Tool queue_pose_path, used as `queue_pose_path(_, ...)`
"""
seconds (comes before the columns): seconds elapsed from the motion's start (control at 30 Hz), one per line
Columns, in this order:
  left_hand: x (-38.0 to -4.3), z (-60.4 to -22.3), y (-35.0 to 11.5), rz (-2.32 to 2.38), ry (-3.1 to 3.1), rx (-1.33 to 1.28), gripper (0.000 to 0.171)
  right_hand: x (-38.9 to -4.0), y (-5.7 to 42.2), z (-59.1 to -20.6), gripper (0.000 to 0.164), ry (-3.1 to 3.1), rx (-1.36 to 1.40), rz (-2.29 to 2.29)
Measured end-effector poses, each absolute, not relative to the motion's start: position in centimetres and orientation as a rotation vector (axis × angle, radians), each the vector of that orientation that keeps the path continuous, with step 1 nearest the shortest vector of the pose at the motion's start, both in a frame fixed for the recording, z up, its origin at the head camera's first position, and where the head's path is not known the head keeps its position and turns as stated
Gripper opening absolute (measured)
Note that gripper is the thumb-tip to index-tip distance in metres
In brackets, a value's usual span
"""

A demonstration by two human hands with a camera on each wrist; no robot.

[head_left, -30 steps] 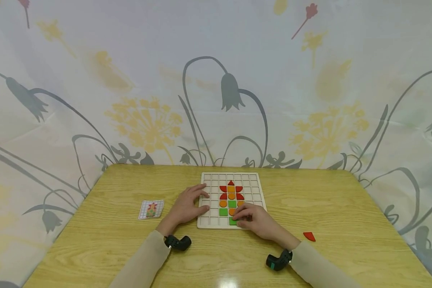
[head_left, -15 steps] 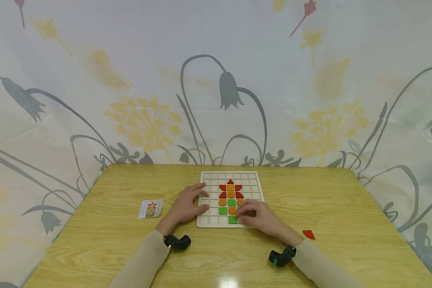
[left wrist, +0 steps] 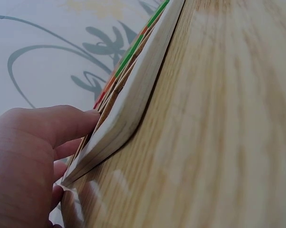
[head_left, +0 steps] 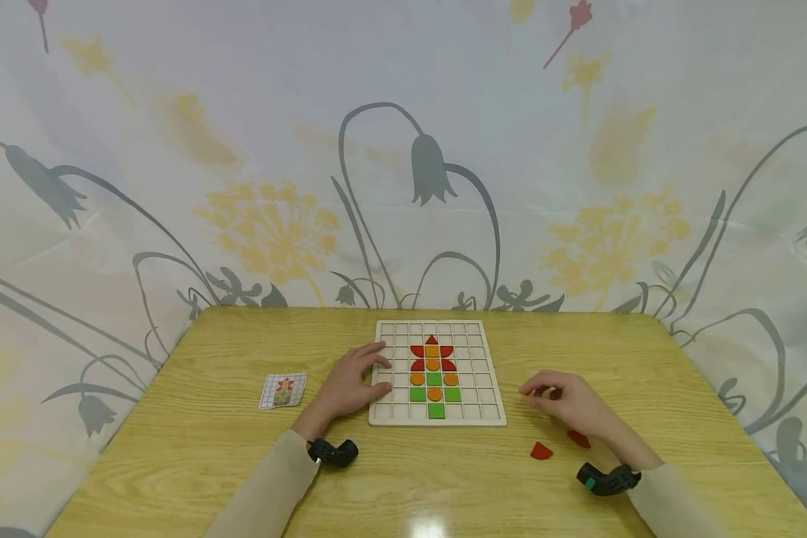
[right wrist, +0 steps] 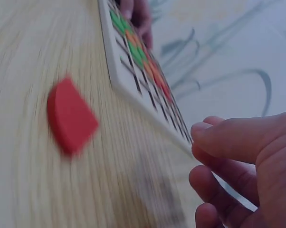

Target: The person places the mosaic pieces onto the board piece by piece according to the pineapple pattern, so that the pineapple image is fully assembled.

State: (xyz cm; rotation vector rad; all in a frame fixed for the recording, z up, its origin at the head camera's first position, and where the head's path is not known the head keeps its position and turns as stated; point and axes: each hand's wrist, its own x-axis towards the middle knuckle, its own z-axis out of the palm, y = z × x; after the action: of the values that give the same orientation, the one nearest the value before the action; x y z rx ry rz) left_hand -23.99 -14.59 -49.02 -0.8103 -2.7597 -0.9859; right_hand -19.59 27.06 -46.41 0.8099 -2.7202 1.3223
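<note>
My left hand (head_left: 350,385) rests on the left edge of a white grid board (head_left: 474,410), its fingertips spread over the rim. In the left wrist view, the thumb (left wrist: 76,121) lies on the board's upper face. Red, orange and green tiles form a flower in the grid, with a green square (head_left: 436,411) at its foot. To the right of the board, my right hand (head_left: 568,403) hovers over the table, fingers loosely bent and nothing visible between them. Below it lies a red quarter-circle tile (head_left: 541,450); another red tile (head_left: 578,439) is partly hidden by the wrist.
A small pattern card (head_left: 283,391) with a printed flower lies left of the left hand. The wooden table (head_left: 242,463) runs back to a hanging cloth (head_left: 403,224) printed with flowers.
My right hand has moved right, off the board, uncovering a green square on the board's right side. A red tile formerly hidden under that arm now shows. The left hand stays put.
</note>
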Motion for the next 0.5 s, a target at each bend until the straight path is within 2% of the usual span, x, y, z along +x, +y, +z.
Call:
queue_pose_path(0.27, -23.9, -48.9, -14.5, -0.985, -2.762, -0.813, 0.027, -17.6, 33.0, -46.7, 0.019, -2.837, 0.668, 1.403)
queue_pose_path(0.5, -23.8, -48.8, -14.6, -0.983, -2.763, -0.815, 0.027, -17.3, 34.6, -47.1, 0.022, -2.851, 0.842, 1.459)
